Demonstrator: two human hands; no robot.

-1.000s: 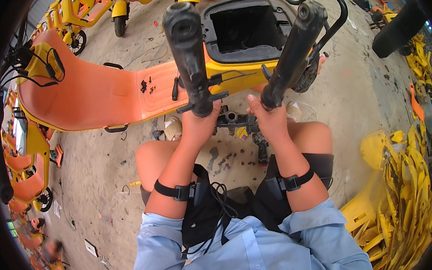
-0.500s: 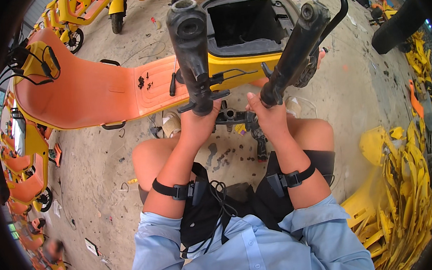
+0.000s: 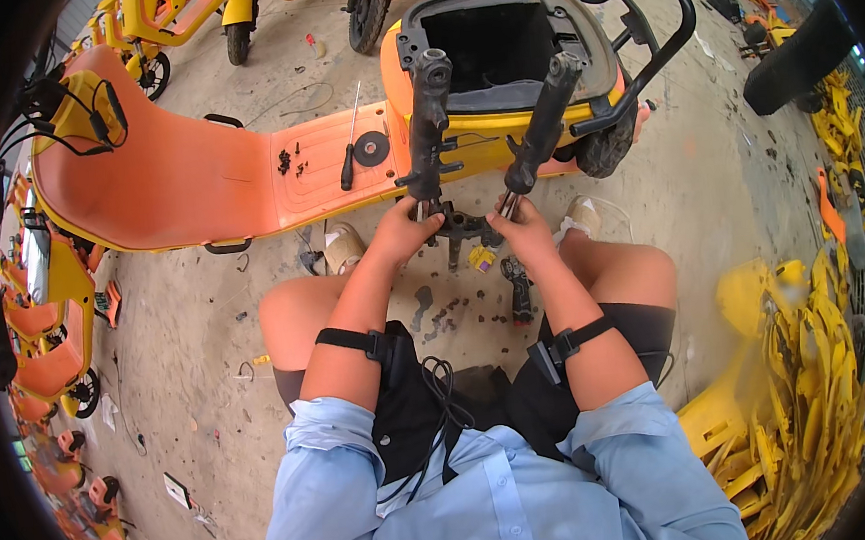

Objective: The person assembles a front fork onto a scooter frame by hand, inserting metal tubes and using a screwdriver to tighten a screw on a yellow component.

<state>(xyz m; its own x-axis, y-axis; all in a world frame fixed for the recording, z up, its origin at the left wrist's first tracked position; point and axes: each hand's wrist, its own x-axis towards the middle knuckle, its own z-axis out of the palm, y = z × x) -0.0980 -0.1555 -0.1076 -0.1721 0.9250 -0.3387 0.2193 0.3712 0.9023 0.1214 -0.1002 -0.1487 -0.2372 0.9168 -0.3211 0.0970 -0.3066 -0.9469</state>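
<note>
A black scooter front fork stands between my knees, its two thick legs pointing up and away from me. My left hand is closed round the silver tube at the base of the left leg. Likewise my right hand grips the base of the right leg, where a short silver tube shows. Between both hands lies the fork's black crown, with a stub below it. Just beyond the fork is a yellow and orange scooter body with an uncovered black storage box.
A screwdriver, a dark disc and several small black screws lie on the scooter's footboard. A black tool with a red end is on the floor near my right hand. Yellow panels are heaped at right. Parked scooters line the back and left.
The fork has dropped lower and its tops have come away from the camera, looking smaller. Silver tubes now show beside my hands, and the disc on the footboard is uncovered.
</note>
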